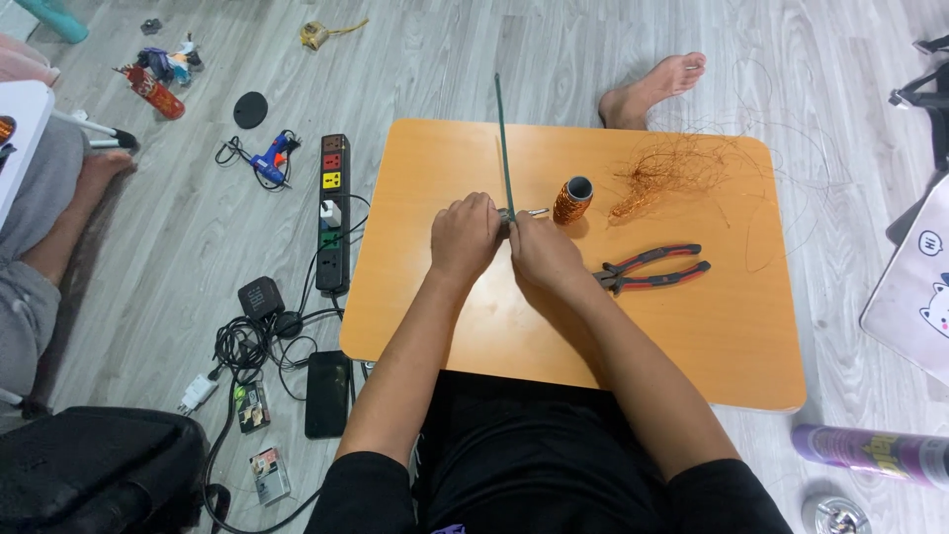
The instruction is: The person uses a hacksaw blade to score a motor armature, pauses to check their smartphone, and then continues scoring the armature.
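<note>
My left hand [465, 235] and my right hand [542, 252] meet over a small orange table [455, 316], both pinched on the lower end of a thin dark green stem [503, 148] that rises away from me. A short silvery piece sticks out to the right of the grip. A spool of copper wire [571, 200] stands just beyond my right hand. Red-and-black pliers [652, 268] lie flat to the right of that hand.
A tangle of loose copper wire [672, 173] lies at the table's far right. On the floor to the left lie a power strip [334, 213], a blue glue gun [269, 161], cables and a black phone [327, 394]. Another person sits at far left.
</note>
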